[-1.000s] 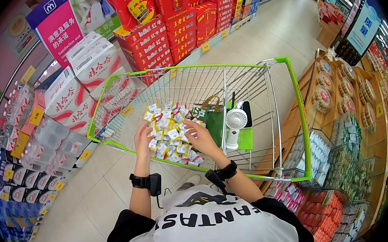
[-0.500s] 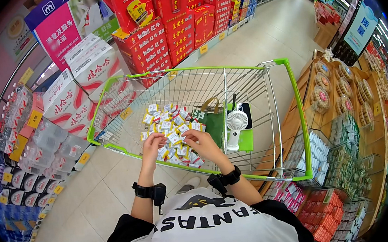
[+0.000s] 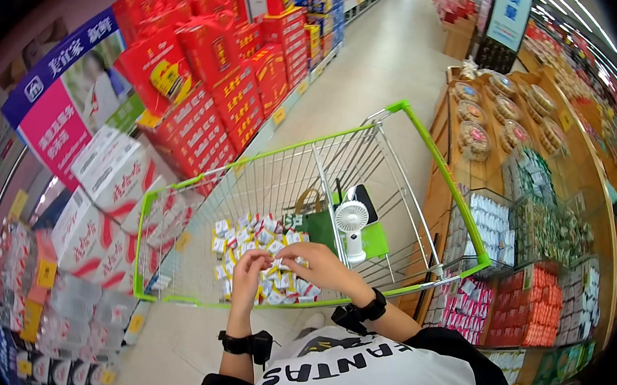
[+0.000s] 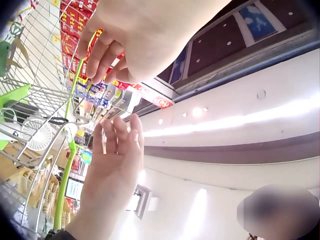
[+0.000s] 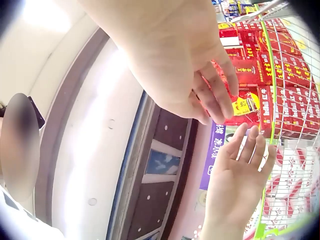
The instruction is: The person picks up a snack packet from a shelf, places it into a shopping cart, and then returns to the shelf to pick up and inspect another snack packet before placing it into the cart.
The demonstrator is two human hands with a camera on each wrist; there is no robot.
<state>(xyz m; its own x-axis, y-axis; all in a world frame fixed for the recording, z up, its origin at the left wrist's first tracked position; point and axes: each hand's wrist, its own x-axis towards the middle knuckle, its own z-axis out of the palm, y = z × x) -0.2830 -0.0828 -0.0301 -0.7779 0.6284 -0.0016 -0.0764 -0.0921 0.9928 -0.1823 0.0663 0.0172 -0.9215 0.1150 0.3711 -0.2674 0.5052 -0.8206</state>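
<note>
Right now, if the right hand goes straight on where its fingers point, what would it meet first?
Most likely the left hand, which faces the right hand in the head view, though the depth is unclear.

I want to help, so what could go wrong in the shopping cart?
The small wrapped packets might slide apart if the shopping cart gets bumped, since they lie in a loose heap. The right hand might knock the white handheld fan, which is just to its right.

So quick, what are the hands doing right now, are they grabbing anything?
Left hand: open, fingers relaxed, holding nothing.
Right hand: open, fingers loosely bent, holding nothing.
</note>
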